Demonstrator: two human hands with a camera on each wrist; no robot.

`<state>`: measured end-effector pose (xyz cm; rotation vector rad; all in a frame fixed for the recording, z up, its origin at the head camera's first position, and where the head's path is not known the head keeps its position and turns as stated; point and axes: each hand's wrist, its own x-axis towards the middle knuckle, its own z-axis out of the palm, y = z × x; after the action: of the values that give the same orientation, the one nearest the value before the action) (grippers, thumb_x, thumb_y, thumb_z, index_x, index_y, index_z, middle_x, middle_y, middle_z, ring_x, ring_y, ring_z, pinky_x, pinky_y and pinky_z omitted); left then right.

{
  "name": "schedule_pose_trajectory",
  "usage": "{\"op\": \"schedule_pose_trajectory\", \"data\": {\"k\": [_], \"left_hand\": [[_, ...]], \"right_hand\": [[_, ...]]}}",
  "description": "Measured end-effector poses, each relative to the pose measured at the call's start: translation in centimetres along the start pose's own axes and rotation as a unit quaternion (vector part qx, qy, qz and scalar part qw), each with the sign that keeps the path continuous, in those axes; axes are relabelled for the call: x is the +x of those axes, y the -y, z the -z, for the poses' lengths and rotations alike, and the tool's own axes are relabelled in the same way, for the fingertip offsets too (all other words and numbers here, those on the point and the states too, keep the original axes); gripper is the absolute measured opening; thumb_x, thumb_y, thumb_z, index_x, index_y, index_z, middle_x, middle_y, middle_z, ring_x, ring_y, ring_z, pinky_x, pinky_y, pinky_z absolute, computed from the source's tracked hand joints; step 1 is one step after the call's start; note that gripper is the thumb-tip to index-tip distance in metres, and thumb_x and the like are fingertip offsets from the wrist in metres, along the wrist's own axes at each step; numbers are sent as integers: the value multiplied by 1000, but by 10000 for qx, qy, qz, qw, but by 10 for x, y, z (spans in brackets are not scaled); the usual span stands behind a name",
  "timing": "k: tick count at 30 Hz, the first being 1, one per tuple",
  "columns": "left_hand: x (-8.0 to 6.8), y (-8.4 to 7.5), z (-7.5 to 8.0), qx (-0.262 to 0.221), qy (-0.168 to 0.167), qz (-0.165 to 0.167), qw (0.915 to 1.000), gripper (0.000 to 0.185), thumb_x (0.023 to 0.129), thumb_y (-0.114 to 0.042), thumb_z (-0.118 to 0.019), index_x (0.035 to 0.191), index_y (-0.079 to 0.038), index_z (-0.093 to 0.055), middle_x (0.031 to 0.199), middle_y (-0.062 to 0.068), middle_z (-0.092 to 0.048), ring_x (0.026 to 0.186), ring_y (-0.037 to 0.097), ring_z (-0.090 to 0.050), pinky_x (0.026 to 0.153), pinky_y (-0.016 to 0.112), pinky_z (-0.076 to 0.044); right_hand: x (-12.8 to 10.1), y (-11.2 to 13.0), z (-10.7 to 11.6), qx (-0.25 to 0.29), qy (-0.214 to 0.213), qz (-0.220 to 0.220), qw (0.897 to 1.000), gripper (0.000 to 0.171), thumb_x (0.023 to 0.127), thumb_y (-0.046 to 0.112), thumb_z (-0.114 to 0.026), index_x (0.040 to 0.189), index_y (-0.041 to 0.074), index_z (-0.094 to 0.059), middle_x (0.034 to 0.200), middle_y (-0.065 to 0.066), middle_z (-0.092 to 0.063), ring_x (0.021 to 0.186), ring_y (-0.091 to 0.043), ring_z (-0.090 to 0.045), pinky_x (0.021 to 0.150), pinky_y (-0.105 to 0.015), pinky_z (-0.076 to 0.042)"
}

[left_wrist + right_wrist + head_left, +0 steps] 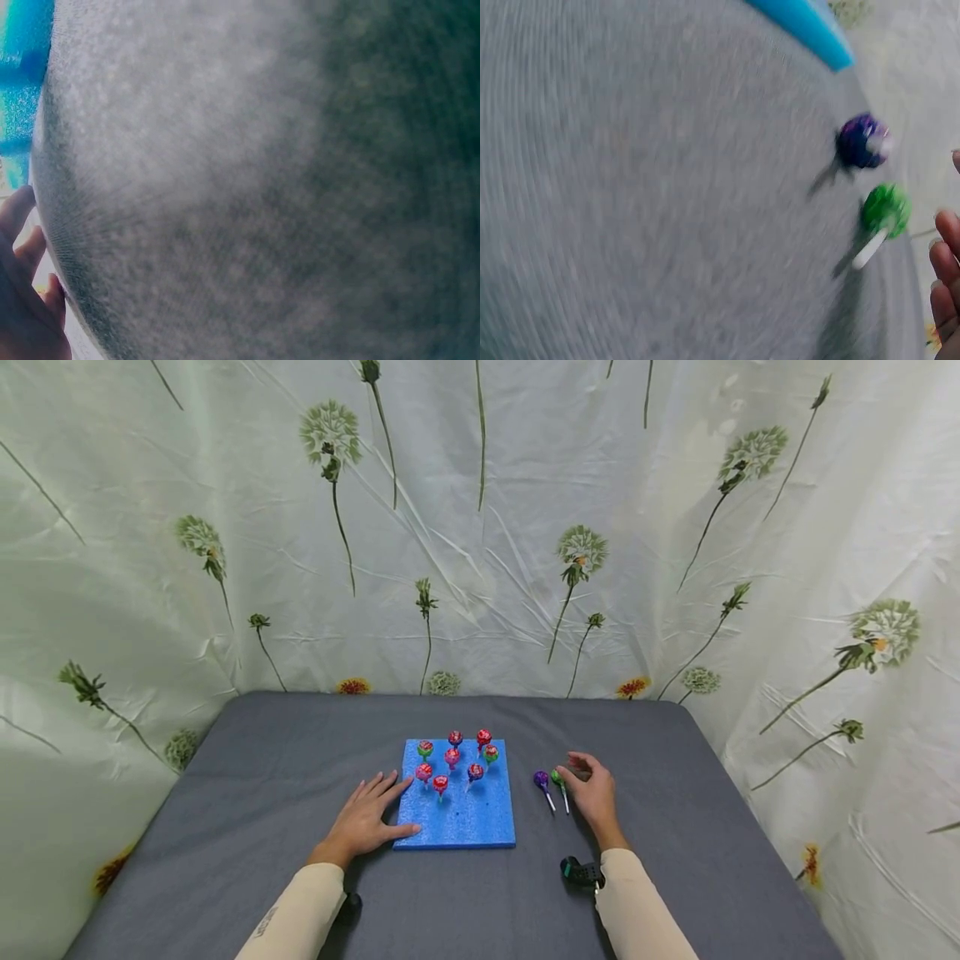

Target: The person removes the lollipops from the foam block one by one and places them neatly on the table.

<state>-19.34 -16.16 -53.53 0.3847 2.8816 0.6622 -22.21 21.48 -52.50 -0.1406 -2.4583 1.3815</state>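
Observation:
A flat blue foam board (472,831) lies on the table, with several wrapped lollipops (452,757) standing upright in its far part. My left hand (360,822) rests at the board's left side, fingers spread, fingertips and thumb on its edge. To the right of the board, a purple lollipop (542,779) and a green lollipop (886,211) lie side by side, sticks toward me. Over the green one hovers my right hand (597,797), fingers loosely bent. The right wrist view has its fingers (946,262) apart from the green candy, holding nothing.
Small holes (458,814) show in the near part of the board. Grey cloth (300,735) covers the table. A pale curtain (487,568) with dandelion prints hangs behind and at both sides. A dark wrist device (579,872) sits beneath the right wrist.

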Motion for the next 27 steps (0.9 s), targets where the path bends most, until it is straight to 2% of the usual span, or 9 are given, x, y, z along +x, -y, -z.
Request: {"op": "schedule_pose_trajectory", "data": {"k": [11,15,27], "left_hand": [[0,-2,1,75,15,56,10000,92,75,-65,-67,148,-17,-40,154,17,-32,143,42,-20,115,58,-10],[0,-3,1,111,-18,84,9999,92,75,-65,-68,148,-17,-40,153,17,-32,143,42,-20,115,58,-10],[0,-1,0,45,-57,-18,10000,93,73,-67,-67,147,-16,-42,153,17,-33,142,42,-21,115,58,-11]], "right_hand": [[-11,28,-5,326,138,314,9989,35,86,14,-74,115,-3,-65,109,-16,-67,100,-32,-59,86,-48,-46],[-15,35,-10,404,226,300,9985,35,86,15,-74,115,-2,-65,109,-15,-67,99,-30,-60,85,-45,-48],[-28,50,-27,789,533,370,9948,37,84,17,-76,115,1,-65,110,-14,-67,103,-34,-60,87,-49,-49]]}}
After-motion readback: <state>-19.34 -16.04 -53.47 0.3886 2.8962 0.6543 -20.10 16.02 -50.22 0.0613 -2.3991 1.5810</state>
